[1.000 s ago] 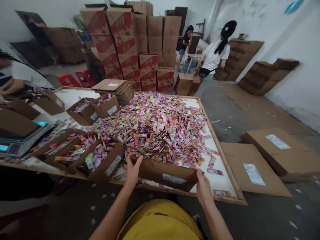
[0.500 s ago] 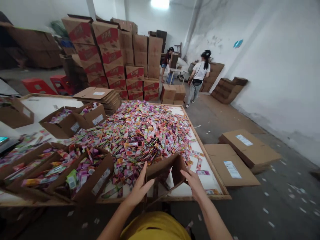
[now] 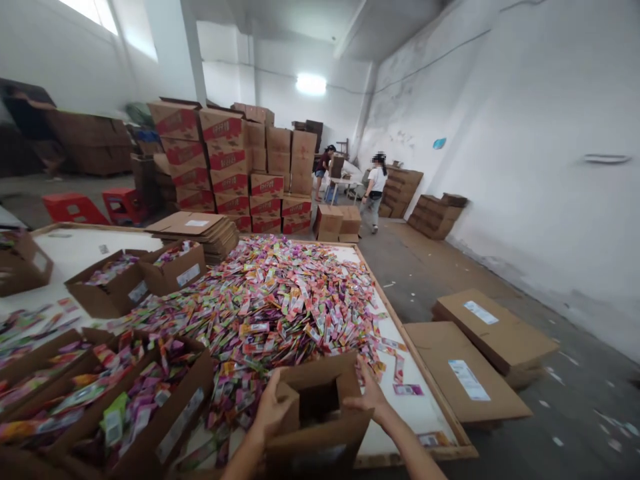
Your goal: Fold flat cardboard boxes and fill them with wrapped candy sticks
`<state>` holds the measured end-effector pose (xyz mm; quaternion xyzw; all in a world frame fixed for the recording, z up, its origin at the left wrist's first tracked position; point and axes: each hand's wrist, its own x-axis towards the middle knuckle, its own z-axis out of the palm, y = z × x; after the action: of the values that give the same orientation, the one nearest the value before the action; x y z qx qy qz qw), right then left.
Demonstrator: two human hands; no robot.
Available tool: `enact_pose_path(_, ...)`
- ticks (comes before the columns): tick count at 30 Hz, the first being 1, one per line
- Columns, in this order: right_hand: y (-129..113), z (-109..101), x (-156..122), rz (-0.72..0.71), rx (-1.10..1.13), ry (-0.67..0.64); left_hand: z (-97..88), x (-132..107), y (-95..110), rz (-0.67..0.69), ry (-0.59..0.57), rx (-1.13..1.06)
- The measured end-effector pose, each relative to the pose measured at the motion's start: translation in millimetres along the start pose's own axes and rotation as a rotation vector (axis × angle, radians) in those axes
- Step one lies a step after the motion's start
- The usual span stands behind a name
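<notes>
— Where's the box?

— The small cardboard box (image 3: 320, 407) sits at the near edge of the counter (image 3: 75, 250), open at the top, flaps up, its dark inside showing. Both hands are on it.

— How do they hold it?

— The left hand (image 3: 270, 408) has its grip closed around the left flap and wall, fingers wrapped over the edge. The right hand (image 3: 369, 399) presses on the right wall, fingers spread, thumb along the rim. So each grip is holding the box.

— What lies around it?

— Just behind it is a big heap of colourful sachets (image 3: 280, 307), touching the box's far side. To the left stands a filled carton (image 3: 150, 407) of sorted sachets, and further back two smaller cartons (image 3: 135, 280), partly filled. A stack of flat cardboard (image 3: 197, 227) rests at the far side of the counter.

— Beyond the counter?

— Flat boxes (image 3: 480, 340) lie on the floor to the right. Stacked red-printed cartons (image 3: 225, 167) rise at the back, with two people (image 3: 375, 190) near them, well apart from the hands.
</notes>
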<state>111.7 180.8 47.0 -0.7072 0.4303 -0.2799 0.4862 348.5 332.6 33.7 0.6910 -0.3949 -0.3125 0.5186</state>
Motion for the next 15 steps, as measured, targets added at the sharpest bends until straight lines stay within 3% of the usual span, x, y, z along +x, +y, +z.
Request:
enact_pose_path(2, -24, -12, -4, -0.088, -0.029, -0.100, -2.6, -5, -6, 0.058, 0.055, 0.021)
enact_pose_path(6, -65, -22, -29, -0.111, -0.253, -0.624, -9.3, -16, -16, 0.145, 0.162, 0.055)
enact_pose_path(8, -67, -17, -37, -0.075, -0.401, -0.652, -18.2, -19, -22, 0.123, 0.131, 0.047)
enact_pose_path(11, -60, -7, -32, -0.069, -0.451, -0.502, -43.1, -15, -19, 0.066, -0.132, 0.053)
enact_pose_path(13, -61, -2, -22, -0.043, -0.406, -0.524, -61.9, -11, -3, 0.014, -0.358, 0.073)
enact_pose_path(15, -67, 2, -10, 0.021, -0.400, -0.548, -72.4, -8, 24, -0.012, -0.502, 0.124)
